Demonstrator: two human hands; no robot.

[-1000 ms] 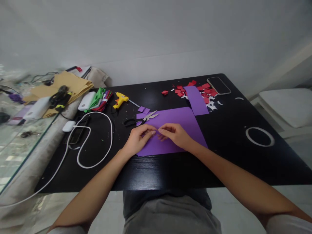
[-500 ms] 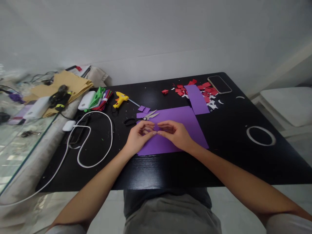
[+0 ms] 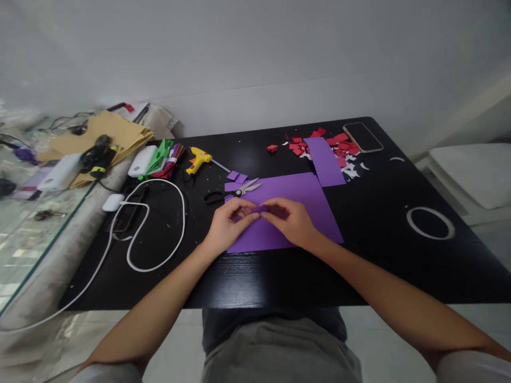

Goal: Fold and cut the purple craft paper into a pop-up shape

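Between my fingertips is a small piece of purple paper [image 3: 259,209], partly hidden by the fingers. My left hand [image 3: 229,223] pinches its left end, and my right hand [image 3: 290,221] pinches the right end. Both hands are just above a large purple sheet [image 3: 315,207] on the black table. Scissors [image 3: 241,192] with black handles lie spread on the sheet's upper left edge, just beyond my left hand. Behind them rest small folded purple pieces [image 3: 237,176]. A purple strip [image 3: 325,162] overlaps the sheet's far right corner.
A yellow glue gun [image 3: 198,159] with a glue stick lies at the back. Red and white paper scraps [image 3: 341,146] and a phone [image 3: 362,137] are at the far right. A white ring [image 3: 430,223] sits right. A looped white cable [image 3: 181,223] and bundled coloured strips [image 3: 165,158] are left.
My fingertips have come closer together, and the small purple piece between them now looks bent or folded. The scissors and the large sheet stay in place.
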